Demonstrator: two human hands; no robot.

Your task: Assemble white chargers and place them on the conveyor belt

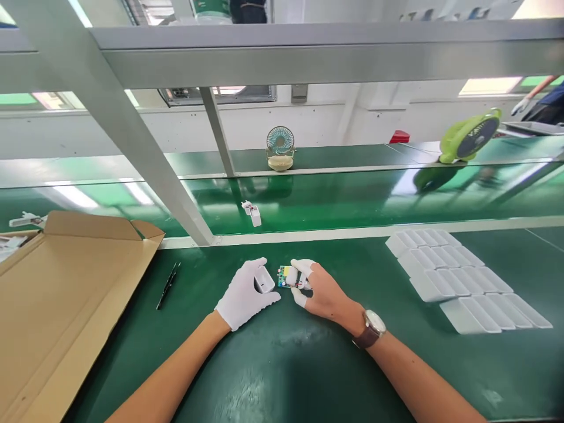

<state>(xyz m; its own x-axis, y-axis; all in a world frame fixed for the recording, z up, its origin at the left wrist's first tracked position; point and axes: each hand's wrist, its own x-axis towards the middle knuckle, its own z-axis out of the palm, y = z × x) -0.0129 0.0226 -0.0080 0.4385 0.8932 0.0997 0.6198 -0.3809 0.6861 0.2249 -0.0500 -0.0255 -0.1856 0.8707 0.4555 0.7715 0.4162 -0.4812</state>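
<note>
My left hand point(245, 295), in a white glove, grips a small white plastic charger shell point(264, 281) with its open end turned right. My right hand point(318, 290), bare but for white finger cots and with a watch on its wrist, pinches a small green circuit board point(287, 276) with a yellow part. Board and shell sit a few centimetres apart, just above the green bench mat point(282, 364).
An open cardboard box point(61, 294) lies at the left with black tweezers point(168, 285) beside it. Rows of white shells point(462, 279) lie at the right. An assembled white charger point(253, 214) sits on the conveyor belt; two small fans point(280, 147) stand beyond. Another person's gloved hand point(522, 106) shows far right.
</note>
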